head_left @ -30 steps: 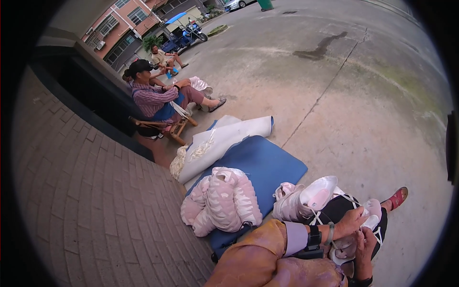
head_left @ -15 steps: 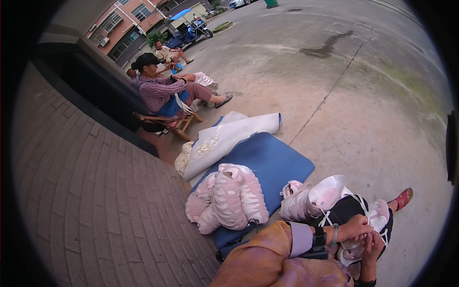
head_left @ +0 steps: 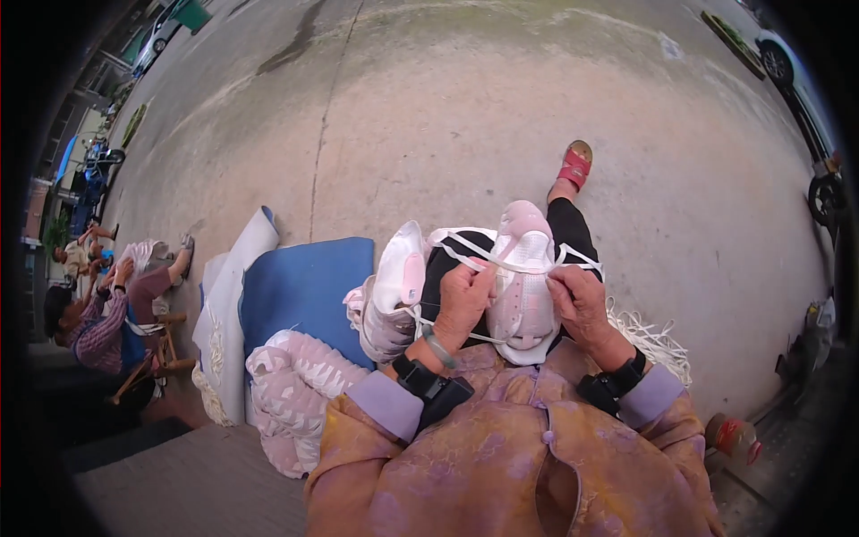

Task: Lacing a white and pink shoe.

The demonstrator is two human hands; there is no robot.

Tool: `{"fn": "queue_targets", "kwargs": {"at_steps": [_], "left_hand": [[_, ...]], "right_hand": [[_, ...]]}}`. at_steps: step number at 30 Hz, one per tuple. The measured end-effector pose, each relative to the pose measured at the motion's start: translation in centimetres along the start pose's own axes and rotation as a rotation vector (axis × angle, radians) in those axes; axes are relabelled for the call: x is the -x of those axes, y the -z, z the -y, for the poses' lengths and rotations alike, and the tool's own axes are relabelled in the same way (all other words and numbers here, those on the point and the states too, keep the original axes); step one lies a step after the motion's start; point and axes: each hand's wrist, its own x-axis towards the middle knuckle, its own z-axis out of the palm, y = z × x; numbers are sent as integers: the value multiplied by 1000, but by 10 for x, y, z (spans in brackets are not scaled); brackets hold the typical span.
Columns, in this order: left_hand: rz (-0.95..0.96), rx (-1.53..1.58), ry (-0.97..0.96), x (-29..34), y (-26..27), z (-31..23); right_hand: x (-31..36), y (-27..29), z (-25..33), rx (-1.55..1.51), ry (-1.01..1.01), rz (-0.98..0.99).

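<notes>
A pale pink and white shoe upper (head_left: 522, 309) lies lengthwise on my lap, its toe end pointing away from me. A white shoelace (head_left: 465, 240) is threaded through it, with loops and ends trailing to both sides. My left hand (head_left: 465, 302) is closed in a pinch on the lace at the upper's left edge. On the opposite edge my right hand (head_left: 582, 306) also pinches the lace, with the fingertips partly hidden. Beside my left knee rests another pink and white shoe upper (head_left: 400, 277), with a lace hanging from it.
Stacked pink uppers (head_left: 300, 394) lie on a blue mat (head_left: 309, 277) to the left, near a rolled white sheet (head_left: 231, 304). A heap of white laces (head_left: 655, 345) sits right of my leg. A bottle (head_left: 735, 437) lies lower right. Seated co-workers (head_left: 107, 327) are far left.
My view has swung right and down, bringing the lap to the middle. My hands, close together before, are now apart on either side of the shoe upper.
</notes>
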Motion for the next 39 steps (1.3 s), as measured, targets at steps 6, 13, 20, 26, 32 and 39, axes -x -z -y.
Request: {"fn": "queue_targets", "kwargs": {"at_steps": [6, 13, 20, 26, 32, 39], "left_hand": [[-15, -214, -157, -11, -19, 19], [-110, -374, -377, -13, -32, 17], [-93, -568, -500, -14, -33, 6], [-101, -647, -642, -17, -36, 1], [-56, -764, -710, -24, -40, -2], [86, -1060, -843, -19, -31, 0]], "right_hand": [[11, 18, -8, 4, 58, -36], [4, 15, -10, 159, 201, 112], [6, 11, -16, 197, 244, 154], [2, 10, -19, 161, 253, 161], [2, 8, -29, 88, 240, 140], [-1, 2, -18, 25, 171, 191]]}}
